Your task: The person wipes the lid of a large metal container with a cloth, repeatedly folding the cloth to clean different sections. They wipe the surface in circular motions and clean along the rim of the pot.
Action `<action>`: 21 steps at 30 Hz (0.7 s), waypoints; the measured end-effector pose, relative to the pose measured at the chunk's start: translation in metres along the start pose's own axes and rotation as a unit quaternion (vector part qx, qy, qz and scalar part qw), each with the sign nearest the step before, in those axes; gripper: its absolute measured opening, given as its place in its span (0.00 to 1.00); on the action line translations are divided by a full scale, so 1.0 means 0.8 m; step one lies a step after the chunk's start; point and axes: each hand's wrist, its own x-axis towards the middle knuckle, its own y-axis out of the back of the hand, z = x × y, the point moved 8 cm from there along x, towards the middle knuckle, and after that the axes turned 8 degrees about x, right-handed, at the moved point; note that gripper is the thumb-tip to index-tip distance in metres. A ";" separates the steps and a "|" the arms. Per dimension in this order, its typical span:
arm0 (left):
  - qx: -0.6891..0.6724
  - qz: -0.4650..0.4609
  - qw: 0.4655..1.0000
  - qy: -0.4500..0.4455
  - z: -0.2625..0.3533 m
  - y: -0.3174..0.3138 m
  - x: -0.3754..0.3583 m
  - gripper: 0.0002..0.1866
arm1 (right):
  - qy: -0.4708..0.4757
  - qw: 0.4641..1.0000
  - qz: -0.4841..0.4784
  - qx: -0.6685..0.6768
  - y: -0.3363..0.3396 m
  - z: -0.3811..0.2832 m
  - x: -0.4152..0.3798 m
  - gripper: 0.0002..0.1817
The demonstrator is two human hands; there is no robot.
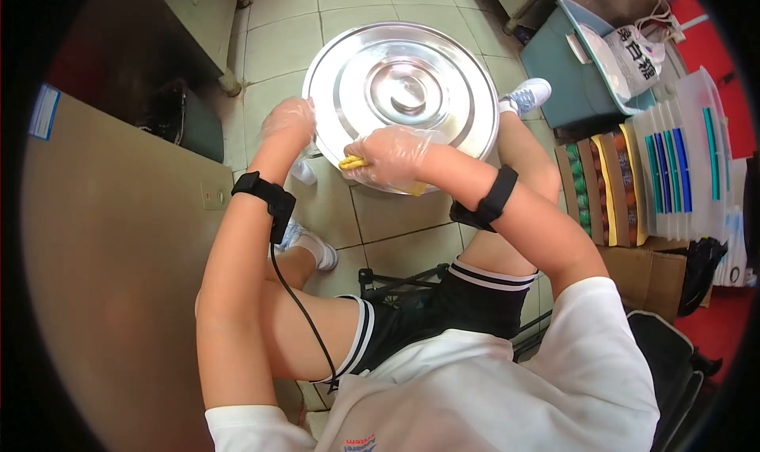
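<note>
A large round metal pot with a shiny lid point(443, 52) stands on the floor between my legs. My left hand point(289, 123), in a clear plastic glove, is curled against the left side of the pot's rim; its fingertips are hidden. Over the near edge of the lid, my right hand point(393, 155), also gloved, is closed around a folded yellow cloth point(353, 162). A bit of yellow also shows below that hand. Just under my left hand is a small white container point(303, 172), partly covered.
A beige cabinet point(119, 238) rises close on my left, with a dark bin point(190, 127) beyond it. At the right stand a blue-grey tub point(550, 80) holding a printed white bag point(633, 60), cartons point(606, 187) and clear plastic boxes point(673, 167). Tiled floor point(281, 48) surrounds the pot.
</note>
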 end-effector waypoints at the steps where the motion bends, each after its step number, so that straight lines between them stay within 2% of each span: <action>1: -0.004 0.003 1.000 0.016 0.001 0.006 -0.008 0.26 | -0.020 0.999 -0.029 -0.007 -0.002 0.005 -0.010 0.20; 6: 0.005 0.043 0.999 0.029 0.000 -0.001 -0.001 0.26 | -0.094 0.991 -0.090 -0.023 -0.002 0.033 -0.058 0.20; 8: 0.007 0.056 0.998 0.035 -0.003 -0.002 0.002 0.26 | -0.156 0.977 -0.123 -0.075 0.002 0.053 -0.079 0.23; 14: -0.022 0.050 0.998 0.037 -0.004 -0.003 0.004 0.26 | -0.251 0.951 -0.132 -0.120 0.036 0.092 -0.118 0.25; 15: -0.003 0.052 0.998 0.026 -0.004 -0.007 0.009 0.26 | -0.253 0.951 -0.130 -0.122 0.044 0.094 -0.122 0.25; 17: 0.014 0.054 0.998 0.014 -0.005 -0.017 0.019 0.25 | -0.354 0.923 -0.096 -0.118 0.069 0.116 -0.138 0.26; 21: 0.011 0.070 0.997 0.019 -0.009 -0.021 0.026 0.26 | -0.394 0.905 -0.034 -0.155 0.093 0.189 -0.140 0.26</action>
